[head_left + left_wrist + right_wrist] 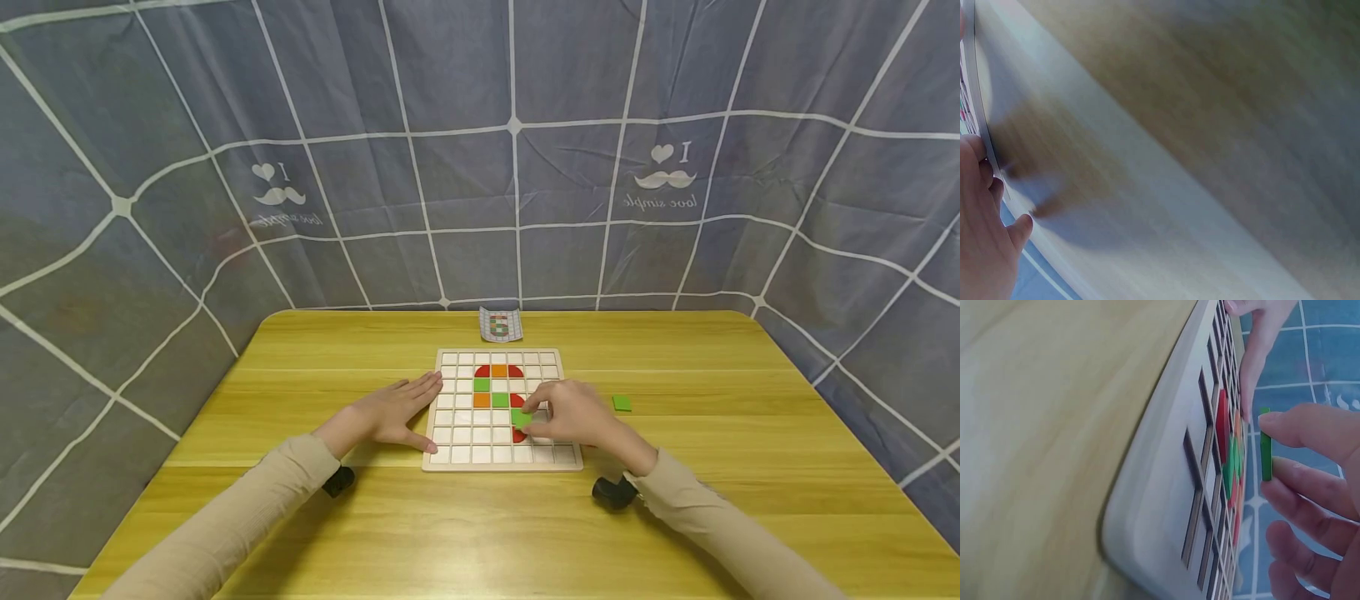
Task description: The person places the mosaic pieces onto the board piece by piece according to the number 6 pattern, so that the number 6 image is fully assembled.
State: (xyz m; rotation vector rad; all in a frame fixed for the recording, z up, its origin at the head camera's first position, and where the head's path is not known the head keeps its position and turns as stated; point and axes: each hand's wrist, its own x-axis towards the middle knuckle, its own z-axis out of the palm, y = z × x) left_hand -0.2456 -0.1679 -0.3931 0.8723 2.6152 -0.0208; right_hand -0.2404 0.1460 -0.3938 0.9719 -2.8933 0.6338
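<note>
A pale wooden grid board (461,456) lies on the table, with red, orange and green pieces set in some of its squares. My right hand (577,414) pinches a green square tile (1265,445) between thumb and fingertips. In the right wrist view that tile is held off the board's surface, edge-on to the camera. Below it in the head view, a red rounded piece (519,436) is partly covered. My left hand (393,410) lies spread at the board's left edge, fingertips and thumb touching the frame. The left wrist view shows part of this hand (985,231) beside the board's side.
Another green square tile (622,403) lies on the wooden table (495,542), right of the board. Behind the board is a small card (500,325) printed with a coloured grid pattern. A grey curtain (465,183) with white lines hangs behind the table and around its sides.
</note>
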